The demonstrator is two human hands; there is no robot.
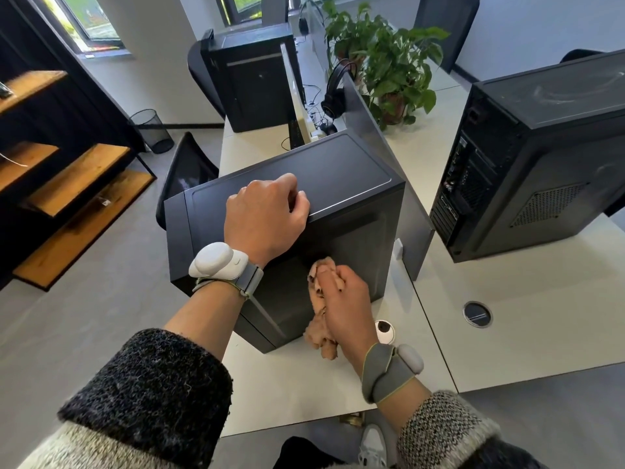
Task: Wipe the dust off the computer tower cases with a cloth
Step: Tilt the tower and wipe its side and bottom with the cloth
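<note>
A black computer tower case [338, 170] stands on the white desk [304, 384] right in front of me. My left hand [263, 214] rests on its top near the edge, fingers curled, holding nothing that I can see. My right hand [345, 299] grips a crumpled pinkish-tan cloth [319, 336] and presses it against the case's near side panel, low down. A second black tower [527, 157] stands on the desk to the right, its dusty top showing smear marks. A third tower [250, 79] stands further back on the same desk row.
A grey divider panel [382, 157] runs between the desks. Potted plants [395, 69] and headphones [334, 93] sit behind it. A cable grommet [477, 313] is set in the right desk. Black chairs [186, 174], a mesh bin [152, 130] and wooden shelves [77, 184] stand on the left.
</note>
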